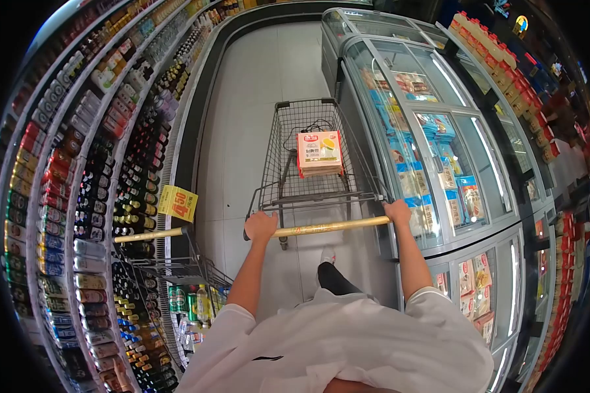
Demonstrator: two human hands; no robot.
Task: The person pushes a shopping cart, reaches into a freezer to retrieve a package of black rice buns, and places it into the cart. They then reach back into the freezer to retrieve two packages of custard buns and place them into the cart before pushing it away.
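My left hand (261, 226) is wrapped round the left end of a shopping cart's yellow handle (331, 226). At the handle's right end, my right hand (397, 213) is closed round the bar and corner of the frame. The wire cart (282, 141) stretches out ahead of me. In its basket lies a red and white box (320, 148) with a yellow picture on top, and a dark cable or strap shows behind it.
Drink shelves (98, 170) line the left side, with a yellow price sign (177, 203). A second cart (170, 267) stands at lower left. Glass-topped freezers (432, 105) run along the right. The tiled floor (242, 78) extends ahead between them.
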